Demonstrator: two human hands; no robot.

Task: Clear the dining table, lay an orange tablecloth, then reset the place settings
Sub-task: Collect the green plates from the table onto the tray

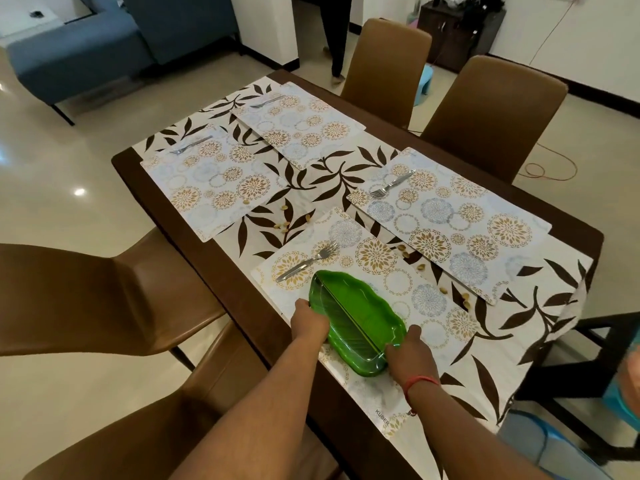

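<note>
left hand [309, 323] + right hand [408, 351]: each grip curled on an edge of the glossy green leaf-shaped plastic plate [356, 320] | plate sits on nearest floral placemat [388, 282], dark wooden table [166, 192] | steel fork [308, 261] just beyond plate

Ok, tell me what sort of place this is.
Most likely the dining area of a home. A dining table is set with placemats and forks, brown chairs stand around it, and a blue sofa sits just beyond on the tiled floor.
</note>
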